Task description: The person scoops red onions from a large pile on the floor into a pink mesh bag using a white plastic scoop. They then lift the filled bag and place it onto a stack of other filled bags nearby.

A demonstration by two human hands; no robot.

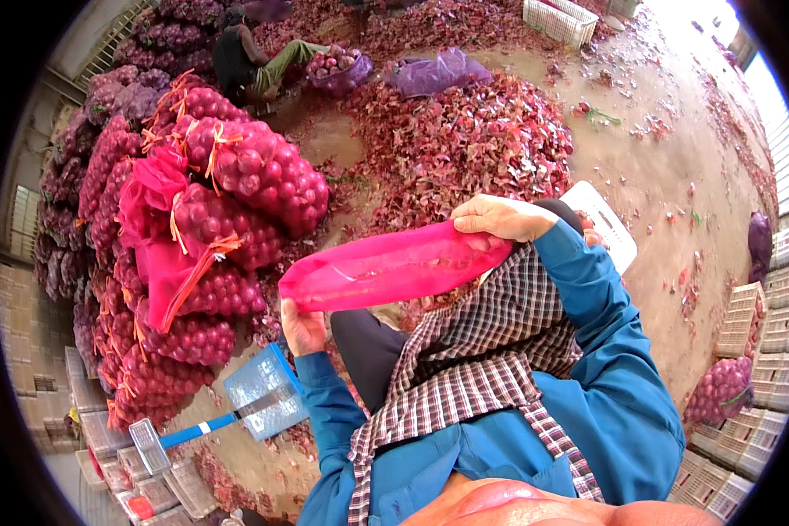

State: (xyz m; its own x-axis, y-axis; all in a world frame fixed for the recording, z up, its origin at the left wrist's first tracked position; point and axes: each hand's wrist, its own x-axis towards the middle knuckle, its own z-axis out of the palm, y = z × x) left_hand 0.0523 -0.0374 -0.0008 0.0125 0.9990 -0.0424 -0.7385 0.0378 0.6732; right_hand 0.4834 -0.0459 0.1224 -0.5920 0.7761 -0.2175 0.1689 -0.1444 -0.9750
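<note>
A bright pink mesh bag (pixel 386 270) is stretched out flat across my lap, with nothing visible inside it. My right hand (pixel 502 219) pinches its right end between thumb and fingers. At the opposite end, lower and to the left, my left hand (pixel 303 328) grips the other edge, its fingers partly hidden by the mesh. Beneath the bag lies my checked apron (pixel 478 329). Close to my left hand stand stacked mesh sacks full of red onions (pixel 263 175), with a loose pink mesh bag (pixel 159 237) draped over them.
A large heap of onion skins (pixel 473 149) covers the floor ahead. Left of me is a blue stool-like plastic item (pixel 267 394). A white plastic stool or crate (pixel 603 223) stands at my right. Crates (pixel 741 320) line the right wall. Another person (pixel 263 61) sits at the far left.
</note>
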